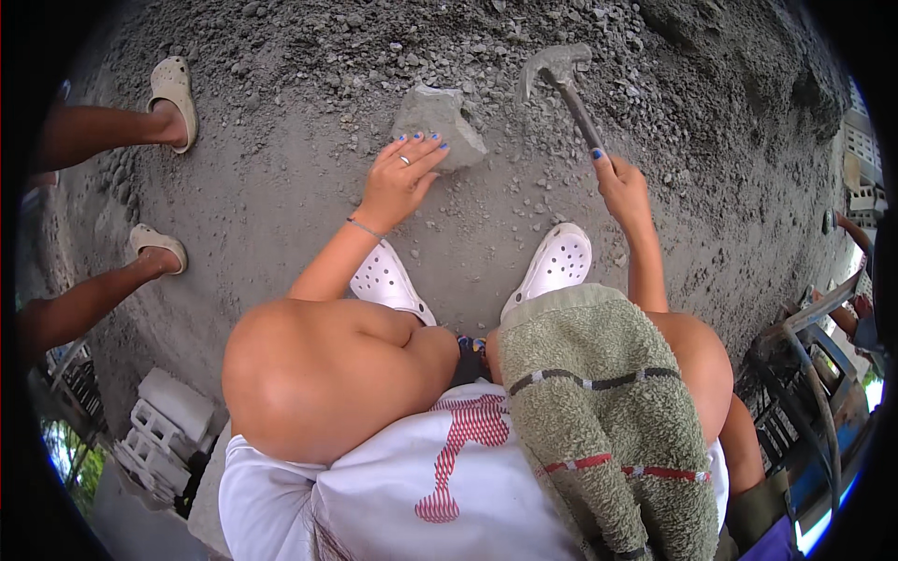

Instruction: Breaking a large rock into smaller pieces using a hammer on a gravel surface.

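Observation:
A pale grey rock (438, 114) with rough, angular edges lies on the dusty ground ahead of my feet. My left hand (400, 178) rests on its near side, fingers stretched out and flat, a ring on one finger. To the right, my right hand (622, 190) is wrapped round the handle of a claw hammer (572, 93). The hammer's metal head is raised up and to the right of the rock, apart from it. Loose gravel (374, 47) lies around and beyond the rock.
My white clogs (554, 266) stand on either side below the rock. A green towel (589, 393) hangs over my right leg. Another person's legs in beige clogs (173, 98) are at left. Concrete blocks (159, 430) sit lower left; a metal frame (814, 374) stands at right.

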Action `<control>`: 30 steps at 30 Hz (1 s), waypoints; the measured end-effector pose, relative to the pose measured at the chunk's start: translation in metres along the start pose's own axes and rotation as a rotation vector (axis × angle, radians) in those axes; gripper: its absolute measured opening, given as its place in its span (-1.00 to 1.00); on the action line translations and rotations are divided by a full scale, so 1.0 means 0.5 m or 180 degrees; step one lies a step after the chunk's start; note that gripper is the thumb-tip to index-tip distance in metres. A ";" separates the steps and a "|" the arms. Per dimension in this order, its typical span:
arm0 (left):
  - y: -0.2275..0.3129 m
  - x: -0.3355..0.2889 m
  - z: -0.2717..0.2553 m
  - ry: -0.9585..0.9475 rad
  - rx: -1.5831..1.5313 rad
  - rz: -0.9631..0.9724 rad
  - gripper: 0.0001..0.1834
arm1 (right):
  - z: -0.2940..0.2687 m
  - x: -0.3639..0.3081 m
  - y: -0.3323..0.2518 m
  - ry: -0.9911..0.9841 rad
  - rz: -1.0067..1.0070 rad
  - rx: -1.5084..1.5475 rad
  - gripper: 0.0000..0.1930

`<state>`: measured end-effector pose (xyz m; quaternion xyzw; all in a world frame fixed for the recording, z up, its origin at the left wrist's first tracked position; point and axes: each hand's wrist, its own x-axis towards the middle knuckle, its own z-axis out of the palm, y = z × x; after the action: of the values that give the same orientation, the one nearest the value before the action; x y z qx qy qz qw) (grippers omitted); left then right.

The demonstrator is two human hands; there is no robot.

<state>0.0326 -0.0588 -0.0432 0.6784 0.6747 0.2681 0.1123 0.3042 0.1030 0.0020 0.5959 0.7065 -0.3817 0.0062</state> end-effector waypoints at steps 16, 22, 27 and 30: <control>0.001 -0.009 0.000 0.0004 -0.0023 -0.0019 -0.59 | 0.067 -0.023 0.098 -0.0034 0.0448 0.0081 -0.51; 0.006 -0.016 -0.001 0.0033 -0.0020 -0.0051 -0.58 | -0.072 -0.056 -0.108 -0.0079 -0.0122 0.1780 -0.64; 0.008 -0.010 0.000 0.0039 0.0013 -0.0035 -0.58 | -0.004 -0.027 -0.078 0.0509 -0.1010 0.1300 -0.66; 0.015 -0.002 0.002 0.0032 -0.0013 -0.0002 -0.58 | 0.080 -0.009 0.017 0.0203 -0.0135 -0.0508 -0.59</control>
<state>0.0396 -0.0599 -0.0404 0.6767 0.6749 0.2729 0.1104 0.2948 0.0774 -0.0288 0.5902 0.7470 -0.3050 0.0230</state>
